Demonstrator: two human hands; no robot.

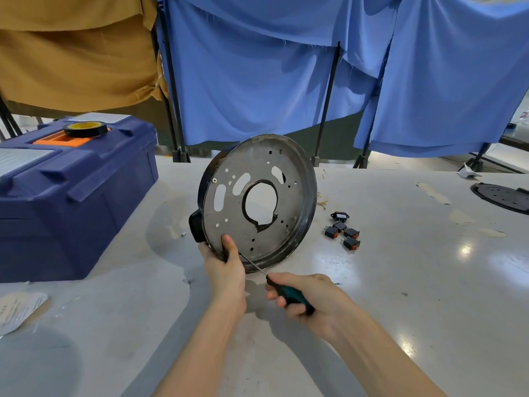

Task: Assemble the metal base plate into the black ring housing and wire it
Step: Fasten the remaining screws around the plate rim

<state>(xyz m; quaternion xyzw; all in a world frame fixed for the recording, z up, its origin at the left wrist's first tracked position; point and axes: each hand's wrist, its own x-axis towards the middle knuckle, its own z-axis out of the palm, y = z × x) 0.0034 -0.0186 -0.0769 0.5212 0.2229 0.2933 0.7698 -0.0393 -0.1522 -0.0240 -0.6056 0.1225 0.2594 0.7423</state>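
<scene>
On the left hand (226, 270), the fingers are hidden behind the round black ring housing (274, 263); only the thumb shows. The thin tip of the green-handled screwdriver (289, 293) ends by that thumb, and what it touches cannot be told. The picture's edge cuts off the flat black round plate (503, 199) and the big blue plastic toolbox (71, 196), and the print on the white paper sheet (20, 309) is too small to read.

This is a workshop, with an assembly bench screened off by cloth. Blue cloth (257, 81) and tan cloth (71, 53) hang on black stands (329, 101) along the far side of a scuffed pale table (415, 296). A navy toolbox (71, 196) sits at the left with a tape roll (86, 129) on its lid. Small switches (343, 233) and loose screws (189, 280) lie about, and a screwdriver (289, 295) points at a round housing (197, 226).
</scene>
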